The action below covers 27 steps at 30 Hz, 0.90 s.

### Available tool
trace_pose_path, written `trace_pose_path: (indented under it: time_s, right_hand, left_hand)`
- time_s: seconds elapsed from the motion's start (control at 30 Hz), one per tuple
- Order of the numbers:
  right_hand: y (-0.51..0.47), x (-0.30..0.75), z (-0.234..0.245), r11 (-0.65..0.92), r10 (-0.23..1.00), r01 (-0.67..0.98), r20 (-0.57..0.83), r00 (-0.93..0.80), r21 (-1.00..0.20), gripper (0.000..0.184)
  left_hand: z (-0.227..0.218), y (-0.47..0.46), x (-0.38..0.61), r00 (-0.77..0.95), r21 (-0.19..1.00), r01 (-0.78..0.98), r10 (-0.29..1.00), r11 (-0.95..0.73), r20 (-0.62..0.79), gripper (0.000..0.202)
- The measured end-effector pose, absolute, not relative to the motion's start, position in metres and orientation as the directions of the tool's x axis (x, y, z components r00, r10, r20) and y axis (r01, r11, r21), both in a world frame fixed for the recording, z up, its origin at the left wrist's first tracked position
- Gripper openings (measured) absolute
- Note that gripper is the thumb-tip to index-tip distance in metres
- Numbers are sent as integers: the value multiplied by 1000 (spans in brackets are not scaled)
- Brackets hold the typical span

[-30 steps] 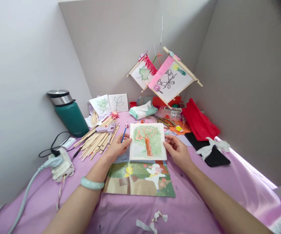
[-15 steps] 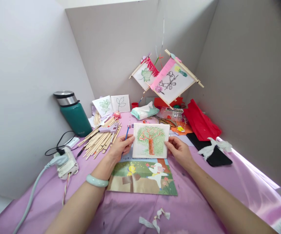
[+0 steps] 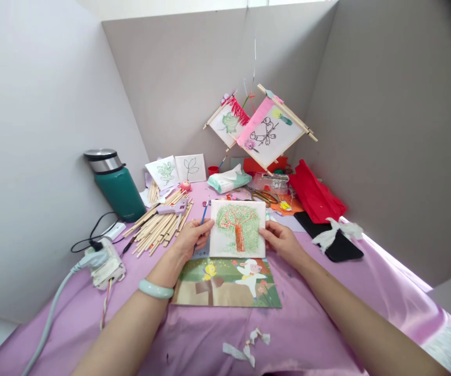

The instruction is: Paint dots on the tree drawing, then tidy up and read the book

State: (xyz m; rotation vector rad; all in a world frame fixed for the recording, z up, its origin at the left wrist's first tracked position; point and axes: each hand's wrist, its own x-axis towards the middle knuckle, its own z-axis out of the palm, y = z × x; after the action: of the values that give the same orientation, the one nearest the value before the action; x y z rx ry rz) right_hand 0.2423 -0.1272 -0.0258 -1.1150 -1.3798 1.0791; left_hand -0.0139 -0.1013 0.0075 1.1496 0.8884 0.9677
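Observation:
A small white canvas (image 3: 231, 248) with a tree on it, orange-brown trunk and stippled green crown, stands tilted up between my hands. My left hand (image 3: 195, 235) pinches its left edge, and a slim blue paintbrush (image 3: 204, 215) rises from the same fingers, bristles up. On the canvas's right edge, my right hand (image 3: 282, 239) grips with thumb and fingers. Beneath lies a picture book (image 3: 229, 292) showing a lamb and a yellow chick; the canvas hides its upper part.
Left: wooden sticks (image 3: 157, 230), a purple glue gun (image 3: 173, 207), a green bottle (image 3: 119, 190), a power strip (image 3: 106, 266). Behind: a wipes pack (image 3: 229, 179), scissors (image 3: 264, 196), hanging framed drawings (image 3: 276, 136). Right: red fabric (image 3: 315, 193), a black phone-like slab (image 3: 345, 250). Tissue scraps (image 3: 245, 350) lie in front.
The view has shifted slightly, so most things sit a little further left. Both hands still hold the canvas, which appears slightly lower and more to the left.

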Motion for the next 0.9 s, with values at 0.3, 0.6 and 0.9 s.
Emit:
trace_pose_path:
  time_s: [0.3,0.6,0.9]
  right_hand:
    - [-121,243,-31,217,976,54,219,19,-975,38]
    - [-117,243,-32,252,967,50,254,33,-966,43]
    - [-121,245,-26,241,968,132,249,45,-962,38]
  left_hand:
    - [2,-96,-13,244,987,-82,963,142,-118,30]
    - [5,-97,-12,216,987,-85,969,139,-118,27]
    - [4,-96,-13,234,988,-75,965,137,-116,30]
